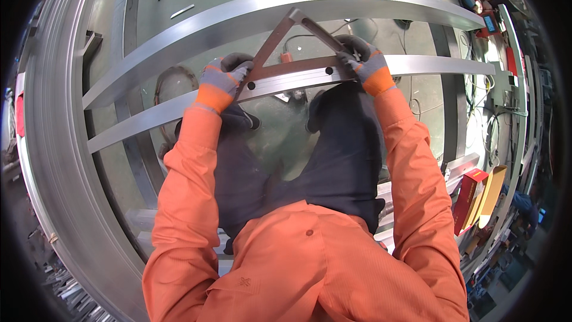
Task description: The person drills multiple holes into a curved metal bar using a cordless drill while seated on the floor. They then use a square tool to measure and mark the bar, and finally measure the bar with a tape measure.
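Note:
Both my hands wear grey gloves with orange cuffs. Between them they grip a triangular metal frame, its pointed corner away from me. My left hand is closed around the frame's left lower corner. At the right lower corner my right hand has its fingers curled round the metal; part of the grip is hidden. The frame's long side lies along a narrow silver metal bar that crosses in front of me. Two round black spots show on the silver face under the frame. Whether frame and bar touch cannot be told.
A wider silver beam crosses farther away. Long stacked metal profiles run along the left. On the right are an opened red and yellow box, a red device with a blue screen and loose cables. My legs straddle the floor below.

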Available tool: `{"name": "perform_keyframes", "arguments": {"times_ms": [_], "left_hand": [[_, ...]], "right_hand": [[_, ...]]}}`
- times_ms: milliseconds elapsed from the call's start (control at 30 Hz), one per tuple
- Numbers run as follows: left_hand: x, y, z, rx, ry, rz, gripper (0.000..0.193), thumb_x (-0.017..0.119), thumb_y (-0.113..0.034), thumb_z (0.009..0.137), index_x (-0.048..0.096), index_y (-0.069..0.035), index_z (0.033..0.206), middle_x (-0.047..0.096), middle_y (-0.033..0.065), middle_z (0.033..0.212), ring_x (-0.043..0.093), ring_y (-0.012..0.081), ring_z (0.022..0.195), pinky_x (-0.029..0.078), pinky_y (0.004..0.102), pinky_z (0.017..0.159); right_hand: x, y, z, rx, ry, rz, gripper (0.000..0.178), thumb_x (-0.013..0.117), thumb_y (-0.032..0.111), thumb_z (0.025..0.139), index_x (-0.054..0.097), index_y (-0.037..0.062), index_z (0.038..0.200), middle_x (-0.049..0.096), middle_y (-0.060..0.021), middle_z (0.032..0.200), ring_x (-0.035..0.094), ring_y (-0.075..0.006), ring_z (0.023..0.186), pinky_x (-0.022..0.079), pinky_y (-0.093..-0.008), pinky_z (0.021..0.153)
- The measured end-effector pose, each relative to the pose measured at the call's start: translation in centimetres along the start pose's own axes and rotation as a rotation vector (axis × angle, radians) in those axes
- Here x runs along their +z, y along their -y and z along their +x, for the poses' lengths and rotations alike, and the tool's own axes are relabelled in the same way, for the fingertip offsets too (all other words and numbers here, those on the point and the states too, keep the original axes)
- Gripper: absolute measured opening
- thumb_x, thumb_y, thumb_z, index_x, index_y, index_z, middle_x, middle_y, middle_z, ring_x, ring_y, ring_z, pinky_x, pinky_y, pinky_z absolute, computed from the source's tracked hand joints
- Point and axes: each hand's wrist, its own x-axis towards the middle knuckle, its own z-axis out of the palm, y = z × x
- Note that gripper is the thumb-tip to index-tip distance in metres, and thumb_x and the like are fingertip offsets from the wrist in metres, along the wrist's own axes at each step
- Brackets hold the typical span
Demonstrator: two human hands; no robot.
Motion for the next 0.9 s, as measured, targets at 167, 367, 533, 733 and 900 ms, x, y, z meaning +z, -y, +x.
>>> {"name": "perform_keyframes", "arguments": {"times_ms": [167, 367, 533, 733, 900], "left_hand": [[-0.1, 1.4, 0.8, 0.128, -0.071, 0.164, 0.019, 0.076, -0.015, 0.093, 0.079, -0.002, 0.107, 0.079, 0.0108, 0.093, 0.068, 0.0143, 0.082, 0.055, 0.0319, 0.079], [0.2, 1.4, 0.5, 0.074, -0.095, 0.094, 0.020, 0.076, -0.015, 0.093, 0.079, -0.001, 0.107, 0.080, 0.0109, 0.094, 0.067, 0.0144, 0.081, 0.055, 0.0317, 0.079], [0.2, 1.2, 0.6, 0.070, -0.082, 0.124, 0.019, 0.076, -0.013, 0.094, 0.078, -0.001, 0.109, 0.079, 0.0092, 0.096, 0.067, 0.0138, 0.084, 0.055, 0.0314, 0.081], [0.4, 0.8, 0.5, 0.101, -0.094, 0.210, 0.018, 0.076, -0.013, 0.094, 0.077, -0.001, 0.107, 0.079, 0.0106, 0.095, 0.066, 0.0155, 0.081, 0.055, 0.0325, 0.079], [0.5, 0.9, 0.3, 0.054, -0.085, 0.086, 0.017, 0.075, -0.012, 0.096, 0.076, 0.000, 0.108, 0.078, 0.0088, 0.096, 0.066, 0.0138, 0.083, 0.054, 0.0310, 0.079]], "right_hand": [[0.3, -1.3, 0.3, -0.050, -0.034, -0.083, 0.040, 0.080, 0.028, 0.093, 0.073, 0.0087, 0.127, 0.079, -0.0143, 0.109, 0.073, -0.0284, 0.099, 0.055, -0.0386, 0.090], [0.6, -0.7, 0.2, -0.030, -0.018, -0.070, 0.038, 0.079, 0.027, 0.093, 0.073, 0.0080, 0.126, 0.078, -0.0143, 0.108, 0.072, -0.0314, 0.097, 0.055, -0.0395, 0.088], [0.1, -1.3, 0.4, 0.001, 0.029, -0.100, 0.038, 0.069, 0.009, 0.099, 0.068, 0.0034, 0.136, 0.074, -0.0071, 0.118, 0.065, -0.0130, 0.106, 0.052, -0.0298, 0.097], [0.0, -1.3, 0.2, 0.026, 0.030, -0.109, 0.038, 0.070, 0.009, 0.097, 0.068, 0.0029, 0.135, 0.073, -0.0071, 0.121, 0.065, -0.0141, 0.111, 0.051, -0.0307, 0.100], [0.2, -0.1, 0.0, -0.013, 0.017, -0.113, 0.036, 0.071, 0.011, 0.096, 0.070, 0.0028, 0.131, 0.073, -0.0072, 0.117, 0.066, -0.0147, 0.108, 0.052, -0.0311, 0.099]]}}
